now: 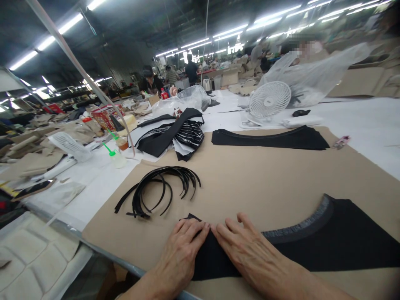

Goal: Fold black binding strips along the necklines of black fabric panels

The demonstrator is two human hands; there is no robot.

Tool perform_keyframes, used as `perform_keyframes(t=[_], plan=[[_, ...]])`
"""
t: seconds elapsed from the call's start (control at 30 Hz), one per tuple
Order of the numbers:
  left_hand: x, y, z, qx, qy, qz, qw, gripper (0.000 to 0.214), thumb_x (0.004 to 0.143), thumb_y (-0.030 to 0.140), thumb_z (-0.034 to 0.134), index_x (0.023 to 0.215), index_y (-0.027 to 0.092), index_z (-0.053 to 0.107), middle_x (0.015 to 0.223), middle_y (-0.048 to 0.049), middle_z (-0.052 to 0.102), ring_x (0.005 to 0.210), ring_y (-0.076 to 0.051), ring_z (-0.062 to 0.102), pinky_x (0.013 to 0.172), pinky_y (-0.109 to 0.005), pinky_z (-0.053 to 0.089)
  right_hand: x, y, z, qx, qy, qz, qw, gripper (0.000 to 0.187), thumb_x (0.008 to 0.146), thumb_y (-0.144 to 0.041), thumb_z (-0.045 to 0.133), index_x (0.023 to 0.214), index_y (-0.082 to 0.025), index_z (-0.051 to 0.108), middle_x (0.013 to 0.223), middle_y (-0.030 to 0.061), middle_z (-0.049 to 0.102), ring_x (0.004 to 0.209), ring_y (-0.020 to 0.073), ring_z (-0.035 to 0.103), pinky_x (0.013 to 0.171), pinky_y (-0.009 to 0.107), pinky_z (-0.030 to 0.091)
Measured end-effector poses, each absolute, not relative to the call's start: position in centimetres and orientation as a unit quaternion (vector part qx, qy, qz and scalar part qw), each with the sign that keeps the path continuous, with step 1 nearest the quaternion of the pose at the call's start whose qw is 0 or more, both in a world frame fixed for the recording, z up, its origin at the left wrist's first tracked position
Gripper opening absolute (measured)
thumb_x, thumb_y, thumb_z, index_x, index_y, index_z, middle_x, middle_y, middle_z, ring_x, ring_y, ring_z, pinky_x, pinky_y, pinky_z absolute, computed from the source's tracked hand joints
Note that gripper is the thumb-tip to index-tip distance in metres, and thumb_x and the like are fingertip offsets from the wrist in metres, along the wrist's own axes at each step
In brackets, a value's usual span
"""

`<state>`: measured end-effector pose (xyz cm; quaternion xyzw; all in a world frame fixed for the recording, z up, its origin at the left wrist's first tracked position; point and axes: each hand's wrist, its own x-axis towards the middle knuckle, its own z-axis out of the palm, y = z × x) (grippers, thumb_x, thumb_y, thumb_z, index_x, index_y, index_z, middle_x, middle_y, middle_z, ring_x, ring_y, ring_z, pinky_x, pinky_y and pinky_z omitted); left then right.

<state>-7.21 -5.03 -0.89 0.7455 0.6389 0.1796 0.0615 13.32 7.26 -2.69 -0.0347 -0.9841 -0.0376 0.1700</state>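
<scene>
A black fabric piece with a curved grey-edged top lies on the tan paper sheet near the table's front edge. My left hand lies flat on its left corner, fingers stretched out. Beside it, my right hand presses flat on the same piece, fingers spread toward the left. The fingertips of the two hands nearly touch. Neither hand grips anything. A bundle of thin curved black strips lies just beyond my left hand.
A stack of black pieces lies at the far side of the tan sheet, with a heap of black and striped fabric to its left. A small white fan, glue bottles and clutter stand behind. Other people work far back.
</scene>
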Motion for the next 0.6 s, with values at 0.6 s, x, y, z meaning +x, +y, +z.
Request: perform_keyframes(t=[0.6], plan=[[-8.1,-4.8,-0.5,0.759,0.630,0.162,0.026,0.046,0.090,0.007,0.038,0.130,0.025,0.053,0.114,-0.0046,0.063,0.106,-0.021,0.054,0.106,-0.047,0.027,12.4,8.2,1.2,-0.121,-0.982,0.132,0.062,0.045,0.080,-0.005,0.044,0.123,-0.021,0.048,0.104,0.0055,0.056,0.093,0.0225,0.050,0.091,0.043,0.033]])
